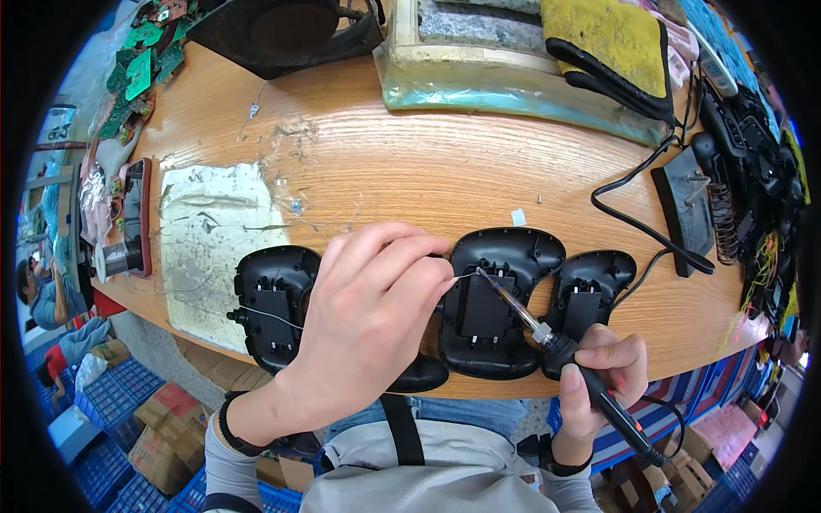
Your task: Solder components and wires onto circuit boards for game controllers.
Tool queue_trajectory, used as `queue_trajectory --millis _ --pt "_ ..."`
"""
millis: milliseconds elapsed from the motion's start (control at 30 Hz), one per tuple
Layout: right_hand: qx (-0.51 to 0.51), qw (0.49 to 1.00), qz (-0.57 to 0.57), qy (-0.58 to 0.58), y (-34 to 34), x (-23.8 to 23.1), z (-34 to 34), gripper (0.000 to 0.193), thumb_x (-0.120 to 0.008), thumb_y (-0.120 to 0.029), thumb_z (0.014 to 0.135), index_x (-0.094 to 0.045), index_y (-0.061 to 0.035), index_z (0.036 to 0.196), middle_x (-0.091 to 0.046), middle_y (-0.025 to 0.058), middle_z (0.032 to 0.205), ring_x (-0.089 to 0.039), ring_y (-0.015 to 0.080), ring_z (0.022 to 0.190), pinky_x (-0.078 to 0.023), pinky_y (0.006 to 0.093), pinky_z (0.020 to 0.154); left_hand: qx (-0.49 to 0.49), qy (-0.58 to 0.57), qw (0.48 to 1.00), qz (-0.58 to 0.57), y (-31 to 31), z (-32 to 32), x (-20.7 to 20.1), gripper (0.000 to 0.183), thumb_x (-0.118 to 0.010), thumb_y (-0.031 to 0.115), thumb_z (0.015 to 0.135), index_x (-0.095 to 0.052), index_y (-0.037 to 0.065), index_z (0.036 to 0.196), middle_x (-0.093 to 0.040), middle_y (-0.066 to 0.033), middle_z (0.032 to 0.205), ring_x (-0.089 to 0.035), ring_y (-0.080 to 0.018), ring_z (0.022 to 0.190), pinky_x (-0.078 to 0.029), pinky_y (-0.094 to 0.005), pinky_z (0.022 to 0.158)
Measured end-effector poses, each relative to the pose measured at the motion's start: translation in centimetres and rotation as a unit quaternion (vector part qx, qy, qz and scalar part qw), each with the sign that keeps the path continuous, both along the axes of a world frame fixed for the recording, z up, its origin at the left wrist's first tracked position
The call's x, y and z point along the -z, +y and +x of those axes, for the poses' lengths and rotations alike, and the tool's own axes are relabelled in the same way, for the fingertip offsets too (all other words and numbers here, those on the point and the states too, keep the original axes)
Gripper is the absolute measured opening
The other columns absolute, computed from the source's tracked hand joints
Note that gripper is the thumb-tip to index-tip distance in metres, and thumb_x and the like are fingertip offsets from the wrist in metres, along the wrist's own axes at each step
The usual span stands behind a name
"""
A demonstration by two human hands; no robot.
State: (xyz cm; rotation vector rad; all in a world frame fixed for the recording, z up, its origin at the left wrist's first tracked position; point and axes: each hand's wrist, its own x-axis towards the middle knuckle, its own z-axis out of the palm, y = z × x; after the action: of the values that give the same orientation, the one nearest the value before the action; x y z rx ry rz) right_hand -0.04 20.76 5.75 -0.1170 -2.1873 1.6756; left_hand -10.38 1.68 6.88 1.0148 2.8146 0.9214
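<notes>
My right hand (603,376) grips the dark handle of a soldering iron (560,346). Its tip reaches the upper part of the middle black plastic shell (513,245), above a rectangular black box with metal tabs. Between the pinched fingers of my left hand (368,316) is a thin solder wire (272,315), whose end pokes out close to the iron's tip. The wire trails left across another black shell (282,261), partly covered by my left hand. To the right lies a third such shell (609,267).
A solder spool (111,259) stands at the left beside a stained pale sheet (201,222). Green circuit boards (137,73) are heaped far left. A yellow cloth (603,43) hangs over a wooden-edged box (479,64). At right are a black cable (637,179) and a coiled-spring iron holder (723,209).
</notes>
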Motion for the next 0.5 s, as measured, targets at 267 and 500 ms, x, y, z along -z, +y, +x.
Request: queue_trajectory --millis 267,500 --pt "0.006 1.0 -0.001 -0.006 -0.12 0.13 0.02 0.021 -0.065 -0.005 0.065 -0.048 0.0006 0.074 -0.046 0.0046 0.051 -0.04 0.0101 0.042 -0.031 0.0221 0.042 0.0 -0.001 1.0 0.014 -0.13 -0.05 0.3 0.011 -0.066 0.004 0.069 -0.059 0.005 0.077 -0.062 -0.0039 0.09 -0.055 -0.0225 0.088 -0.039 -0.032 0.073" --pt "0.009 1.0 -0.003 -0.002 -0.16 0.3 0.02 0.021 -0.066 -0.004 0.065 -0.048 0.0005 0.074 -0.047 0.0053 0.052 -0.04 0.0104 0.042 -0.031 0.0221 0.042 0.003 0.005 1.0 0.006 0.01 -0.12 0.25 0.011 -0.066 0.004 0.069 -0.059 0.005 0.077 -0.062 -0.0038 0.09 -0.055 -0.0222 0.087 -0.039 -0.032 0.072"
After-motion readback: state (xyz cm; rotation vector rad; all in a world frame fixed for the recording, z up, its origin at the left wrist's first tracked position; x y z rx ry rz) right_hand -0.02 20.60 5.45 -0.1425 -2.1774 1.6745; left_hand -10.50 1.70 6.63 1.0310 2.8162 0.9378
